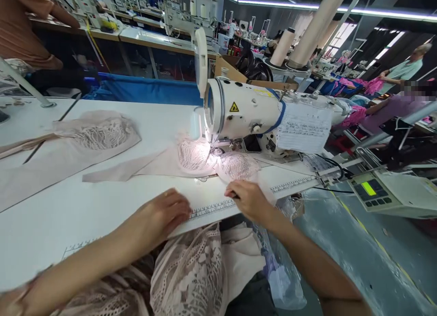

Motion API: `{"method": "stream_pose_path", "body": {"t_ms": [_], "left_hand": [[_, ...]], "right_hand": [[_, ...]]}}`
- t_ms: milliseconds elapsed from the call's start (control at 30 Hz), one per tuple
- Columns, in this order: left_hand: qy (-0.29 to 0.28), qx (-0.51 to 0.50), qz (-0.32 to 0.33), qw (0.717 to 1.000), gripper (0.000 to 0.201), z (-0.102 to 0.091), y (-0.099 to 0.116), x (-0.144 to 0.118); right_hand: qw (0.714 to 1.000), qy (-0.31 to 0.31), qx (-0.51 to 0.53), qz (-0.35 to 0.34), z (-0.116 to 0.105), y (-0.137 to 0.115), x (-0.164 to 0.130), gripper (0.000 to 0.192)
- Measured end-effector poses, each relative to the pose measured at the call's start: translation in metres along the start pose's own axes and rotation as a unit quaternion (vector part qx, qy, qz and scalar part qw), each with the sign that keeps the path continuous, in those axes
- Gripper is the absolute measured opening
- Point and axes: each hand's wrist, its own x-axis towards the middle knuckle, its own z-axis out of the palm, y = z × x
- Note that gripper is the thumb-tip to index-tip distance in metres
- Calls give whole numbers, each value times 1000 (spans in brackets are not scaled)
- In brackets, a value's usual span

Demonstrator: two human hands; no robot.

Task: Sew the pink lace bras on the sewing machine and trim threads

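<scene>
A pale pink lace bra lies across the sewing machine's bed, its middle beneath the lit needle area. Just in front of its right cup, my right hand is closed, with a small dark thing at the fingers that I cannot make out. My left hand hovers over or rests on the table's front edge by the printed ruler; its fingers are loosely bent, nothing shows in them, and the thumb is hidden. The white sewing machine stands beyond both hands.
Another lace bra piece lies on the white table at left. More lace bras are heaped on my lap. A control box is at right, thread cones behind the machine. Other people work at surrounding machines.
</scene>
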Motion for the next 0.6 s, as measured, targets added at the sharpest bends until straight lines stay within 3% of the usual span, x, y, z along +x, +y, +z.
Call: {"method": "stream_pose_path", "body": {"t_ms": [100, 267, 400, 533, 600], "left_hand": [[60, 71, 72, 993, 31, 3, -34, 50], [-34, 143, 114, 983, 31, 17, -65, 103], [-51, 146, 123, 980, 21, 22, -71, 111], [-7, 154, 87, 984, 25, 26, -67, 108], [-11, 188, 83, 979, 26, 27, -64, 107]], "right_hand": [[990, 39, -125, 52, -19, 36, 37, 18], [962, -4, -236, 138, -12, 94, 90, 24], [962, -37, -237, 132, 1, 118, 99, 18], [965, -72, -230, 98, -3, 119, 93, 15], [969, -82, -226, 65, -7, 117, 91, 20]]}}
